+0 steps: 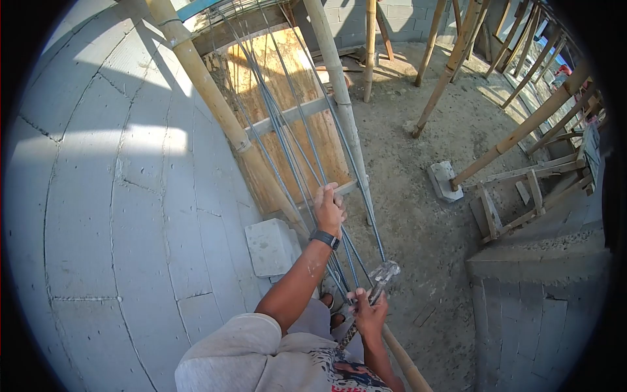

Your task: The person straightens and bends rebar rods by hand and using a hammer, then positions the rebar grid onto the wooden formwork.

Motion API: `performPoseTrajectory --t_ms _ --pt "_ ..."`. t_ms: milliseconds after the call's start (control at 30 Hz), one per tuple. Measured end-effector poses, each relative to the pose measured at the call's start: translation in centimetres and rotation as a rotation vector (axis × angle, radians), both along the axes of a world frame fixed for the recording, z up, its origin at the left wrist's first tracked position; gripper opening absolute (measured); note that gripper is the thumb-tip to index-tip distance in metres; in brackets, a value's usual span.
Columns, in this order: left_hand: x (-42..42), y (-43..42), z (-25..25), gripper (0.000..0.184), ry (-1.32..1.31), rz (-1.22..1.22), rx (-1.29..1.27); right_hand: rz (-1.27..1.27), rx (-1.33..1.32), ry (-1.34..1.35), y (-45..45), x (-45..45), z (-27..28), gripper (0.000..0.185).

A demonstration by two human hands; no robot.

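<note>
The left hand [330,206] curls around steel rods [274,112] running between left and right bamboo poles [219,104], which could spring sideways if that grasp slips while the right hand [369,312] clutches a hammer [384,273].

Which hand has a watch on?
The left hand, up at the metal rods: a dark watch circles its wrist. The right hand, lower down and holding a tool, shows no watch.

Rods [379,242] ribbed metal, poles [208,85] smooth bamboo, panel [334,163] wood, block wall [150,228] matt, floor [424,261] rough.
</note>
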State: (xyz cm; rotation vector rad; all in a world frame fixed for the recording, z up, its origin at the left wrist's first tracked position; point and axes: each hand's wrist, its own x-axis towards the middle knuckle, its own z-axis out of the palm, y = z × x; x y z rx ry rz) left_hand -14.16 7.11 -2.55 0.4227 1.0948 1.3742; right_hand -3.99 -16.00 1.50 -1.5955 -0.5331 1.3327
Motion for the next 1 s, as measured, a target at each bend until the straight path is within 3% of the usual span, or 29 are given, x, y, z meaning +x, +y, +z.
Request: performPoseTrajectory --t_ms 600,700,800,1000 --pt "-3.5 4.1 4.6 0.025 0.068 0.021 0.001 0.114 0.143 0.194 2.1 -2.5 3.7 0.033" --pt "-3.7 4.7 4.9 0.031 0.053 0.024 -0.003 0.123 0.14 0.194 2.8 -2.4 4.7 0.034" --pt "-4.1 5.4 4.7 0.034 -0.204 0.012 -0.02 0.121 0.156 0.213 3.5 -2.1 4.7 0.033" --pt "-3.3 5.8 4.2 0.037 -0.205 -0.028 -0.003 0.115 0.134 0.186 4.1 -1.3 4.6 0.031"
